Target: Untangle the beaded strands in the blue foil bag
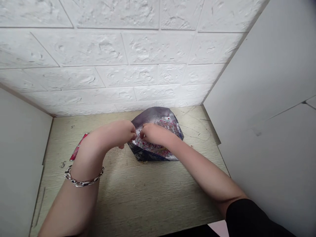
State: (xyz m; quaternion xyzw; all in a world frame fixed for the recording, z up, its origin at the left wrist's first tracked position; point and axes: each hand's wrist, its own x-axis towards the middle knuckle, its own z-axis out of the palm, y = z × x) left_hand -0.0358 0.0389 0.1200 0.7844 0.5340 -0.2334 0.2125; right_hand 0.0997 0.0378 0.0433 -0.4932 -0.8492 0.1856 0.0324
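Observation:
A dark bag with a silvery inside (pixel 151 113) lies opened out against the foot of the wall. Small shiny beads (pixel 169 124), pink, red and clear, are heaped in it. At the bag's left edge is my left hand (pixel 123 131), its fingers curled in and closed. My right hand (pixel 153 133) hovers over or touches the beads, also with fingers bent together; I cannot tell whether it touches them. The two sets of fingertips are close but apart. Whatever either hand pinches is too small or hidden to name.
A red packet (pixel 78 147) lies left of my left forearm, partly covered by it. Small metallic bits (pixel 63 164) are near it. Thin loose threads (pixel 199 126) lie right of the bag. White panels (pixel 261 98) flank the wooden surface (pixel 148 194); a white brick-pattern wall (pixel 98 49) closes the back.

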